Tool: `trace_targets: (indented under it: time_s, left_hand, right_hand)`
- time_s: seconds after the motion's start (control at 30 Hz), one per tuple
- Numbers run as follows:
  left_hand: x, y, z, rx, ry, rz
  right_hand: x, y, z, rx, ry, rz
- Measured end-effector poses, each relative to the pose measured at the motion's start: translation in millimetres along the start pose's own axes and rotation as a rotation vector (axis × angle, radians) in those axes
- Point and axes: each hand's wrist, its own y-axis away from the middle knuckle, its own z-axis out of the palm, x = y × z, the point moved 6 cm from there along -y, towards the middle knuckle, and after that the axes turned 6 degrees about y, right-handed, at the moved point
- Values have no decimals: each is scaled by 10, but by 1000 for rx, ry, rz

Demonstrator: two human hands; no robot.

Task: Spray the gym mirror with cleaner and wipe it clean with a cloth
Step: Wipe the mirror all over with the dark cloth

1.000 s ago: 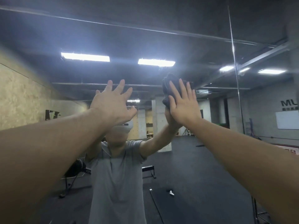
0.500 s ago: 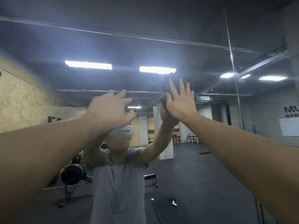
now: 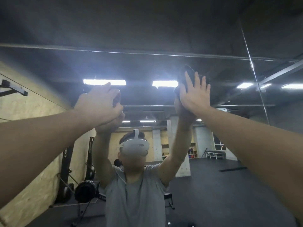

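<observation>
The left hand (image 3: 98, 102), flat with spread fingers a second ago, has curled loosely with its knuckles at the mirror (image 3: 205, 30); whether it holds anything I cannot tell. The right hand (image 3: 194, 94) stays flat, fingers straight, pressing the dark cloth (image 3: 184, 74) against the glass, and has climbed higher towards the mirror's upper edge. So the wiping seems well under way up there. Counted: two hands, one cloth, one mirror seam (image 3: 252, 69); no spray bottle shows.
</observation>
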Motion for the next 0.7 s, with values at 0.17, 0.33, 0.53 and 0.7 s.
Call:
trace_targets:
  time_s: [0.17,0.33,0.53,0.7]
  left_hand:
    - [-278,-87,-152,51,-106,-1]
    - [-767,-211,-206,51,-96,1]
    - [-1082,-176,-231,112,-93,54]
    - [-1288,-163,-197,139,-111,52]
  right_hand:
    - [-222,-211,-39,4,-30,157]
    - [-806,-266,-50,-17,7,167]
    - [-2238,-157,54,50,16,-124]
    - [-2916,54,126,58,18,-317]
